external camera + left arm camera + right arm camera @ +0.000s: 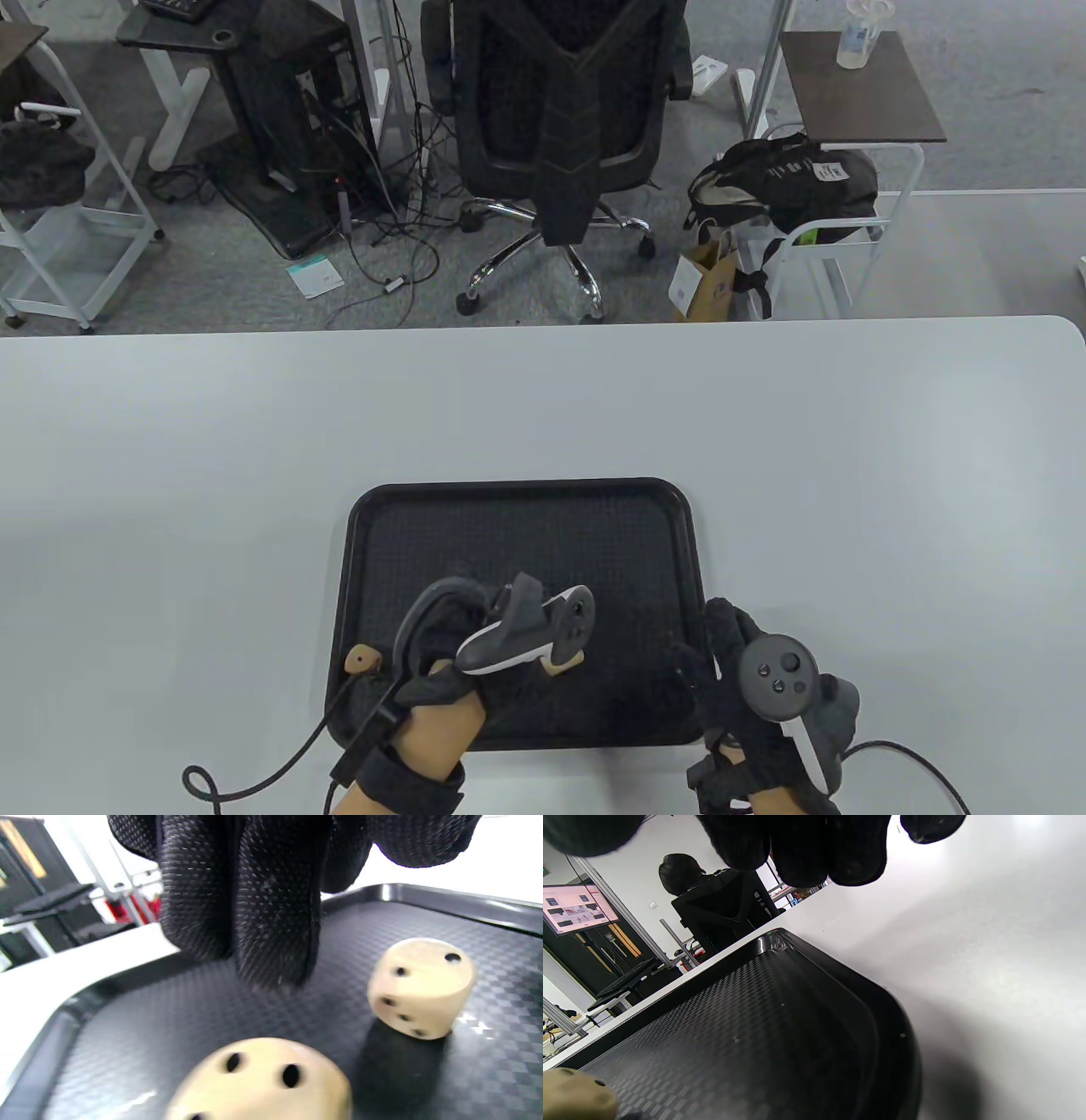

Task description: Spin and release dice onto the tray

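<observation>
The black tray (526,501) lies at the table's near middle. My left hand (450,645) hovers over its near left part, its fingers (275,921) hanging free and holding nothing. Under them two beige dice lie on the tray floor: one (420,986) stands sharp, the nearer one (263,1082) is blurred. In the table view one die (366,658) shows by the tray's left rim and another (564,664) peeks out from beneath the tracker. My right hand (730,671) sits at the tray's right rim, its fingertips (806,853) loosely curled and empty. A die (572,1094) shows at the bottom left corner of the right wrist view.
White table (891,475) surrounds the tray. Beyond the far edge stand an office chair (556,110), a backpack on a cart (785,182) and desks. A glove cable (254,764) trails at the near left.
</observation>
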`<state>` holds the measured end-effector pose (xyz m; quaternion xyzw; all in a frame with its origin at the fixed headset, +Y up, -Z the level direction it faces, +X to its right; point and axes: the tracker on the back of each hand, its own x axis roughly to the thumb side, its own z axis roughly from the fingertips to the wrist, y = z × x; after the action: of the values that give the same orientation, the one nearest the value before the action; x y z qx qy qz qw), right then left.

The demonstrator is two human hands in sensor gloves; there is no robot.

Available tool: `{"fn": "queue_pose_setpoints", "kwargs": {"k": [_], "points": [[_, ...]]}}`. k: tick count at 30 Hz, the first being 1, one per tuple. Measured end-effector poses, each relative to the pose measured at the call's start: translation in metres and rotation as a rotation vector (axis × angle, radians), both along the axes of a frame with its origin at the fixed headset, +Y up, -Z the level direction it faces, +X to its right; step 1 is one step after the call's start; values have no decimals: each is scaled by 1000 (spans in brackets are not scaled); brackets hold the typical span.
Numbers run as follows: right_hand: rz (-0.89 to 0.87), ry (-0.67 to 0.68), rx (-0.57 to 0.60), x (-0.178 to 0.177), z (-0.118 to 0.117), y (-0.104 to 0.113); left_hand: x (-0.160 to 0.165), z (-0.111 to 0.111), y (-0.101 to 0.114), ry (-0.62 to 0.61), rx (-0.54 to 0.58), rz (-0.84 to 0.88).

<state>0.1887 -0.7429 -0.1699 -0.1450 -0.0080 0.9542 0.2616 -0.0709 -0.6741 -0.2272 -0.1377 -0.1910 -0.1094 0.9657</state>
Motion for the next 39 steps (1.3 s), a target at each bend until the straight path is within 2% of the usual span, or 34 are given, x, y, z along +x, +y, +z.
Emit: {"fn": "queue_pose_setpoints", "kwargs": {"k": [6, 22, 27, 32, 39], "points": [[6, 0, 14, -1, 2, 2, -41, 8, 24, 31, -8, 213], [19, 2, 25, -3, 2, 4, -136, 36, 41, 63, 314, 396], [19, 1, 32, -4, 2, 4, -171, 42, 31, 115, 347, 425], [22, -3, 30, -4, 2, 4, -199, 42, 13, 179, 333, 463], [26, -6, 29, -4, 3, 5, -217, 41, -12, 226, 291, 484]]}}
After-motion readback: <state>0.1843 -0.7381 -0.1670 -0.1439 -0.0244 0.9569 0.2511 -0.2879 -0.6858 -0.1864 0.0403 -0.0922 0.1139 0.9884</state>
